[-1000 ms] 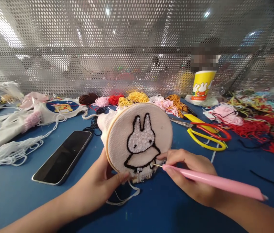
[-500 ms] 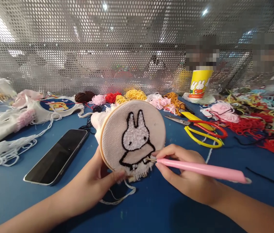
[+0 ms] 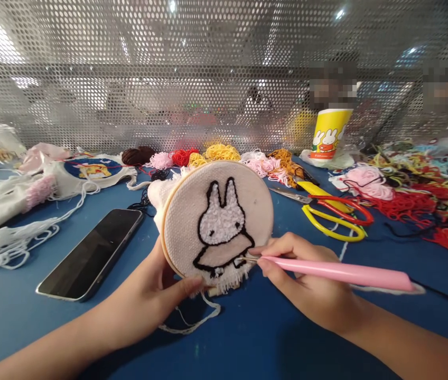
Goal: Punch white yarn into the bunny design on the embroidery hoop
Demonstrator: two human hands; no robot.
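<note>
My left hand (image 3: 160,290) grips the lower left of a round embroidery hoop (image 3: 165,227), thumb in front and the other fingers mostly hidden behind. Stretched in it is cream cloth (image 3: 184,232) bearing a rabbit (image 3: 223,221) with a black yarn outline and a head filled in white loops. Between thumb and fingers, my right hand (image 3: 307,279) pinches a pink punch needle (image 3: 338,272). Its metal tip is at the rabbit's lower right, by a small white patch near the black line. White yarn trails from the handle's end. Another white strand (image 3: 204,316) hangs below the hoop.
A phone (image 3: 91,256) lies at left beside white yarn (image 3: 14,245). Red-and-yellow-handled scissors (image 3: 337,211) rest to the right. Yarn bundles (image 3: 222,153), a yellow rabbit cup (image 3: 330,134) and a second hoop piece (image 3: 95,169) sit toward the perforated metal screen (image 3: 208,79).
The punch needle's handle and my right hand have shifted slightly right, with the tip still near the same spot. My left hand keeps its hold on the hoop.
</note>
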